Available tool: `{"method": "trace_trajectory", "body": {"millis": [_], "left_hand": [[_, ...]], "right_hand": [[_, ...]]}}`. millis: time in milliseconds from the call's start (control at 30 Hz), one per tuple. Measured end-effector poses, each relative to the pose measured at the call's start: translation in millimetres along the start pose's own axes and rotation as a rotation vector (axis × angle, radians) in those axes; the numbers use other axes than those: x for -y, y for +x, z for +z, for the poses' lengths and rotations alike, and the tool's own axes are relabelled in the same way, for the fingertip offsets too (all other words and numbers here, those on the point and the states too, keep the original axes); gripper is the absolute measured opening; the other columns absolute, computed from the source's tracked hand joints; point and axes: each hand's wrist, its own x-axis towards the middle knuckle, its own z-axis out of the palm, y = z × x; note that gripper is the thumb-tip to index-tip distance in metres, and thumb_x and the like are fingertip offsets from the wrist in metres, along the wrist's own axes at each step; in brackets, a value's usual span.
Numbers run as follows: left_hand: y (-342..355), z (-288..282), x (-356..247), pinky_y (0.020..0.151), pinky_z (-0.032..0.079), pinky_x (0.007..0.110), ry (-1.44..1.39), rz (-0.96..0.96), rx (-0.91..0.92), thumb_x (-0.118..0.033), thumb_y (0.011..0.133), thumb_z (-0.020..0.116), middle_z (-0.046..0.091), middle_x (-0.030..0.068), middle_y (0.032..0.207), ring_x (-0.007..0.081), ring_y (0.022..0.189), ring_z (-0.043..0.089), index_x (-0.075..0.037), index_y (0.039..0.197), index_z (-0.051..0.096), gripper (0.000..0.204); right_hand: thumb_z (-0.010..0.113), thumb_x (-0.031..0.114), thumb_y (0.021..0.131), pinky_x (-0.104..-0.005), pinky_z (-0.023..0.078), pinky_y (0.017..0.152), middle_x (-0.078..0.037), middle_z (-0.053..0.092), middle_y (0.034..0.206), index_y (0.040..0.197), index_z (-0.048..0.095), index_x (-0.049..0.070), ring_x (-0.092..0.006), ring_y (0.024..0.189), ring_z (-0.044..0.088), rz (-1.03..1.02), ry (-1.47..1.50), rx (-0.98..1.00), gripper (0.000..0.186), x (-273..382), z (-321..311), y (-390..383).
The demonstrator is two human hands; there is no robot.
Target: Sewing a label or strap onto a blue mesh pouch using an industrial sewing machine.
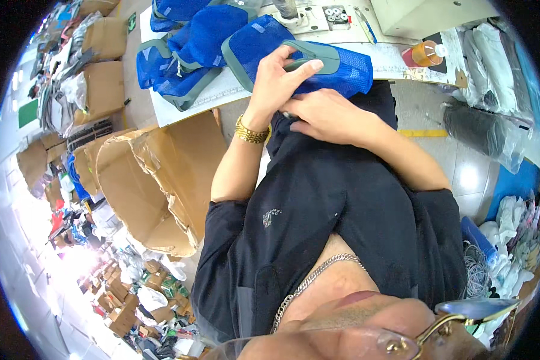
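A blue mesh bag with grey trim (357, 69) lies at the table's front edge, partly over my lap. My left hand (282, 75) is closed on the bag's grey trim, its thumb on top beside a dark slot. Just below it, my right hand (333, 117) is curled against the left hand near the wrist. Its fingertips are tucked out of sight, and whatever they pinch is hidden. More blue mesh pieces with grey edging (207, 39) are heaped on the table to the left.
The white table (162, 111) carries a sewing machine (312, 18), a blue-and-yellow cutter (366, 27) and a bottle of amber drink (426, 54). An open cardboard box (192, 174) stands at my left. Plastic-wrapped bundles (486, 129) lie on the right.
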Motion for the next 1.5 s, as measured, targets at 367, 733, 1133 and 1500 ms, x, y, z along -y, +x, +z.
{"method": "trace_trajectory", "body": {"millis": [367, 733, 1133, 1500], "left_hand": [[8.7, -28.3, -49.1, 0.066, 0.045, 0.021, 0.089, 0.072, 0.834, -0.015, 0.082, 0.080, 0.067, -0.0014, 0.083, 0.0031, 0.076, 0.055, 0.001, 0.101, 0.070, 0.026], [60.8, -47.2, -116.2, 0.057, 0.039, 0.022, 0.357, 0.244, 0.626, -0.029, 0.077, 0.085, 0.056, -0.0034, 0.068, 0.0039, 0.065, 0.049, -0.003, 0.086, 0.064, 0.035], [116.0, -93.3, -185.4, 0.063, 0.043, 0.023, 0.541, 0.407, 0.367, -0.032, 0.070, 0.090, 0.058, 0.0009, 0.080, 0.0085, 0.074, 0.052, -0.007, 0.092, 0.056, 0.047], [164.5, -109.5, -194.7, 0.069, 0.043, 0.022, 0.576, 0.469, 0.280, -0.026, 0.072, 0.089, 0.056, -0.0030, 0.081, 0.0069, 0.076, 0.051, -0.007, 0.087, 0.058, 0.040]], "right_hand": [[0.056, 0.037, 0.099, -0.0299, 0.047, 0.090, -0.009, 0.068, 0.108, 0.117, 0.066, 0.000, -0.0179, 0.099, 0.063, 0.059, 0.792, -0.236, 0.042, -58.3, -46.5, 0.8], [0.061, 0.032, 0.098, -0.0244, 0.029, 0.050, 0.008, 0.039, 0.060, 0.068, 0.052, 0.007, -0.0003, 0.059, 0.036, -0.021, 0.279, -0.517, 0.041, -90.8, -142.7, 54.5], [0.056, 0.030, 0.101, -0.0193, 0.036, 0.053, 0.010, 0.056, 0.069, 0.082, 0.067, 0.008, 0.0016, 0.060, 0.045, 0.078, 0.714, -0.610, 0.031, -69.5, -206.6, 123.0], [0.061, 0.030, 0.095, -0.0265, 0.047, 0.069, -0.001, 0.068, 0.088, 0.097, 0.071, 0.003, -0.0085, 0.078, 0.059, 0.023, 0.653, -0.735, 0.029, -130.6, -223.2, 170.4]]}}
